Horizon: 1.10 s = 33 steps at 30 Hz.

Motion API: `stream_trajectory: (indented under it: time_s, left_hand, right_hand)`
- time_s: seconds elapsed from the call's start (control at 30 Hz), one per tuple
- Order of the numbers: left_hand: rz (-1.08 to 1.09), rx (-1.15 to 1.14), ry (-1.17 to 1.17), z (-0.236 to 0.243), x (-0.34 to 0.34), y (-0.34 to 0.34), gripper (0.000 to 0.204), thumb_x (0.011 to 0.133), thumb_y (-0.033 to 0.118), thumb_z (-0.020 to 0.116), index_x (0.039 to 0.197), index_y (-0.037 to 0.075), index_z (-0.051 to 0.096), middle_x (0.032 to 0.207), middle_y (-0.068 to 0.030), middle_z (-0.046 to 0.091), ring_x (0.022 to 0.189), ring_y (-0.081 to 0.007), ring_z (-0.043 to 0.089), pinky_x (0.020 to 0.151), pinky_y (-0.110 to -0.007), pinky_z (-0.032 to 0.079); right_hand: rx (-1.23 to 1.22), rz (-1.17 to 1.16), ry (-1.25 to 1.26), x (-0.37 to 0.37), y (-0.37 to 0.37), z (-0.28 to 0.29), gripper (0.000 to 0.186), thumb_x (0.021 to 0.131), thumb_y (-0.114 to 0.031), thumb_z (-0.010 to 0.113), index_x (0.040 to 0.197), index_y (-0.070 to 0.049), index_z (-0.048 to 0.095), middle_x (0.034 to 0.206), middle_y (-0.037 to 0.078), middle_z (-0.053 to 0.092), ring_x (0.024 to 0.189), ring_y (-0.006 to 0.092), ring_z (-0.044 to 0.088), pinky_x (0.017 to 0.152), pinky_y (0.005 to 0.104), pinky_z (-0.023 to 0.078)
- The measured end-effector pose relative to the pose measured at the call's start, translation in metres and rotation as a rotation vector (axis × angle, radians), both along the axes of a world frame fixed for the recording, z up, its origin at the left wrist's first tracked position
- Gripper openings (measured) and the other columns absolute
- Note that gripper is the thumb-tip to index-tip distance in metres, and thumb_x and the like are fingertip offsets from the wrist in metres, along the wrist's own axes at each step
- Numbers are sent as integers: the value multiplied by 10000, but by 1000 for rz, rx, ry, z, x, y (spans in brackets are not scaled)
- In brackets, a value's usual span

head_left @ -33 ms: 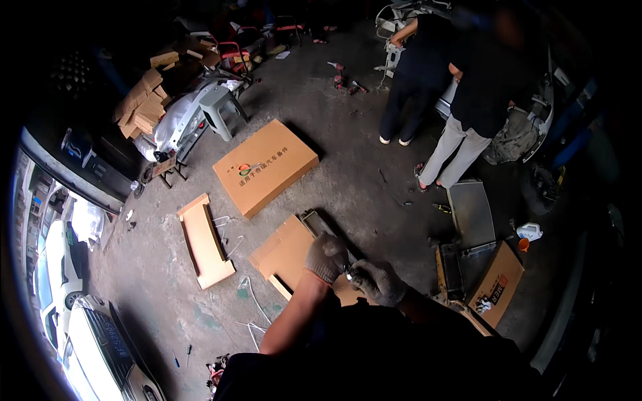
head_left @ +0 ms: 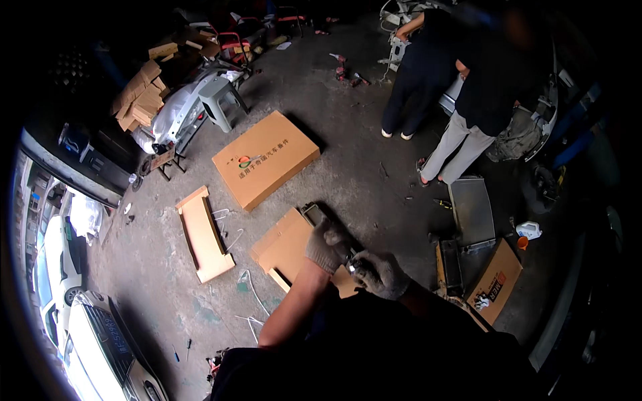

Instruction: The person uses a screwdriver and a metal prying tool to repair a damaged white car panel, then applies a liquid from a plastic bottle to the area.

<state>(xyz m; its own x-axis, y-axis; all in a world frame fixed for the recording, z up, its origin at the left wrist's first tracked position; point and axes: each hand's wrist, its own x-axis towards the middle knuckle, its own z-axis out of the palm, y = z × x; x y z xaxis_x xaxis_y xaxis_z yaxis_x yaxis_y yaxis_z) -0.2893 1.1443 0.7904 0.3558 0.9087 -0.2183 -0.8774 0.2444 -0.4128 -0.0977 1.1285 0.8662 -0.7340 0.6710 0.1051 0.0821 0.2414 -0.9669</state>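
Both my hands wear grey work gloves and are close together in front of my body. My left hand (head_left: 325, 248) is closed round a small dark part with a shiny metal end (head_left: 352, 268); its exact kind is too dark to make out. My right hand (head_left: 381, 275) grips the same part from the right, fingers curled at the metal end. Below my hands a long, dark-framed piece (head_left: 311, 214), like a radiator, lies along an opened cardboard sheet (head_left: 284, 239). My hands and body hide much of both.
A closed cardboard box (head_left: 267, 180) and a cardboard tray (head_left: 202, 234) lie ahead left, beside white straps (head_left: 251, 291). To the right are a flat grey panel (head_left: 472, 210), a white jug (head_left: 528, 230) and another carton (head_left: 496, 284). Two people (head_left: 461, 127) stand far right; a stool (head_left: 222, 103) stands far left.
The whole view has shifted slightly, with the cardboard and long piece a little higher in the picture. Both hands stay closed on the small part, which has tilted slightly.
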Motion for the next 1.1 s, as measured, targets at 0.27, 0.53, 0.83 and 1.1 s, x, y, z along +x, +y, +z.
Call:
stream_trajectory:
  time_s: [0.27,0.53,0.83,1.1]
  left_hand:
    - [-55,-94,29,7,-72,158,397,1027,348,481,682,158,432,568,11,393,473,-113,408,420,-240,350]
    - [-55,-89,440,-37,-119,340,398,992,328,532,638,195,409,574,17,378,468,-120,386,437,-244,334]
    - [-181,69,1145,-87,-136,534,424,991,376,468,607,202,419,542,-8,389,493,-181,441,474,-324,351]
    - [197,-298,1064,-51,-125,692,405,980,489,494,688,214,547,637,-6,530,644,-208,545,594,-364,411]
  right_hand:
    - [-34,-54,11,-66,148,-14,125,995,-114,605,1066,-11,620,804,84,686,727,139,664,681,288,531]
    - [346,111,-98,-92,363,-56,209,930,-169,663,1090,-42,619,868,153,691,786,337,705,692,425,545]
    - [568,294,-126,-86,586,-45,329,937,-365,667,1101,-83,624,833,129,689,761,337,696,657,435,551]
    - [208,13,-383,-144,730,-63,628,887,-415,702,1257,48,495,1139,284,649,907,429,684,761,497,546]
